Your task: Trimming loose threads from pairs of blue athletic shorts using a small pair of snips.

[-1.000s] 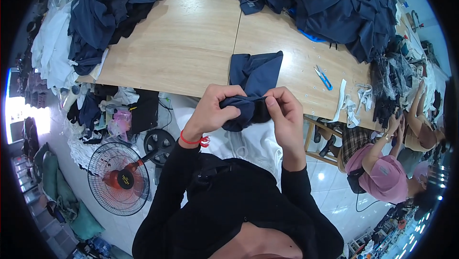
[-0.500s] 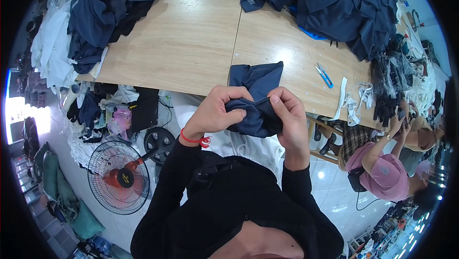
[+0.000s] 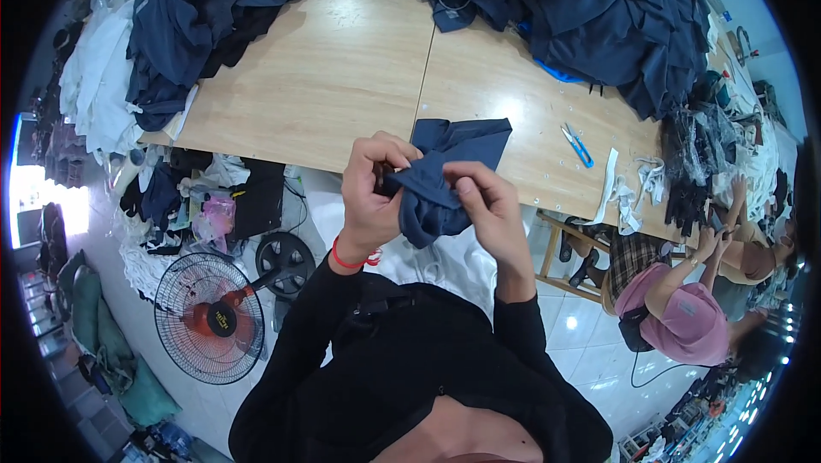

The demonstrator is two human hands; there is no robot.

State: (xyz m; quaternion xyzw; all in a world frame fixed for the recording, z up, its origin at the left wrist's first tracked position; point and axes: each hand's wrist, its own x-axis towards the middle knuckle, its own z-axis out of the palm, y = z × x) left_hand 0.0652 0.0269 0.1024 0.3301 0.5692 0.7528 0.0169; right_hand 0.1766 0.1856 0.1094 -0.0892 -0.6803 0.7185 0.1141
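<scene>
A dark navy garment (image 3: 432,211) hangs bunched between my hands at the table's near edge, its far end lying on the wood. My left hand (image 3: 369,185) pinches a fold on its left side, fingers closed on the cloth. On the other side my right hand (image 3: 487,208) grips the fabric between thumb and bent forefinger. Which part of the garment is folded there I cannot make out. Blue-handled thread snips (image 3: 578,147) lie on the table to the right, apart from both hands.
Navy garments are heaped at the far right (image 3: 607,18) and far left (image 3: 192,23) of the wooden table (image 3: 342,61). White cloth strips (image 3: 629,194) lie near the right edge. A fan (image 3: 209,318) stands at lower left. A person in pink (image 3: 676,309) sits at right.
My left hand has turned more upright and shifted slightly left. My right hand has moved left and a little down. The cloth between them is refolded, its seam no longer stretched out.
</scene>
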